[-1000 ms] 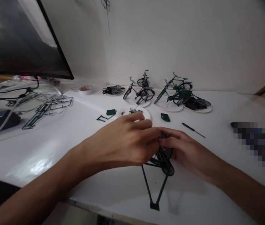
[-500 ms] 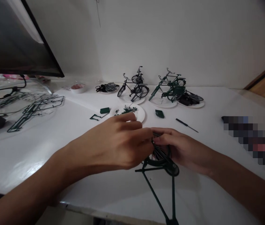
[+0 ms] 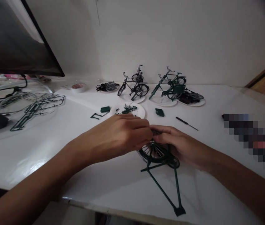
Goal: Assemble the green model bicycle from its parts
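Two bare hands pinch a dark-green metal spoked model bike wheel (image 3: 154, 151) near its hub: L hand (image 3: 120, 137) curled over from the left, R hand (image 3: 179, 143) from the right, fingertips almost meeting. Hub & grip pts hidden behind fingers. Wheel rests on white table (image 3: 29, 147), thin green metal frame (image 3: 161, 189) running toward the camera; frame's tail, cut off earlier, now fully in view. Round white paper plate (image 3: 138, 109) w/ small parts sits just behind L hand. Pixelated patch (image 3: 247, 137) at right hides what's there.
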`<move>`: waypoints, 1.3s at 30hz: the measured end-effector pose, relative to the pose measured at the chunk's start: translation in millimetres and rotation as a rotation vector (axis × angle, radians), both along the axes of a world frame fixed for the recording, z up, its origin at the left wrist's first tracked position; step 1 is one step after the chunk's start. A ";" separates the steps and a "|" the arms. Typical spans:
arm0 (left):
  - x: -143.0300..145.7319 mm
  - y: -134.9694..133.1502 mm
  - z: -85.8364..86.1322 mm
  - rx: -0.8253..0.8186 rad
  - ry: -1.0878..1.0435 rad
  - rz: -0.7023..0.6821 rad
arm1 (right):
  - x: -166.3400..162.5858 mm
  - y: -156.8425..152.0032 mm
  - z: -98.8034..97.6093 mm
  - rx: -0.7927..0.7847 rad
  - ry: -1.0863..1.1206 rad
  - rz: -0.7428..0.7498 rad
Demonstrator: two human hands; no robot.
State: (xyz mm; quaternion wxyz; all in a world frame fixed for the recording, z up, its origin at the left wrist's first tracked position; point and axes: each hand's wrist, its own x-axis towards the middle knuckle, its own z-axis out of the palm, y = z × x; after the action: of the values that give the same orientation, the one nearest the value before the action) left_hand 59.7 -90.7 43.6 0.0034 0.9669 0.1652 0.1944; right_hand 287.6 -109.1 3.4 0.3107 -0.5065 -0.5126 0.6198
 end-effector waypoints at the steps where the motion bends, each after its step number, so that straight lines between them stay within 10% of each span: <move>1: 0.3 -0.2 -1.0 -0.007 -0.013 0.012 | 0.3 0.3 0.1 0.007 0.008 0.017; 32: 0.3 2.7 3.1 0.071 0.079 -0.016 | -1.2 2.9 -3.5 0.074 -0.014 0.114; 39: -2.2 7.9 2.1 -0.274 -0.240 0.171 | -4.6 2.9 4.4 0.157 0.095 0.101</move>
State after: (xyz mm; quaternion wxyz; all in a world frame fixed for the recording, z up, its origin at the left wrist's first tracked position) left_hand 57.5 -82.7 45.7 0.1379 0.9098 0.2700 0.2835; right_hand 283.0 -106.1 7.7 0.3418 -0.4240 -0.5693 0.6159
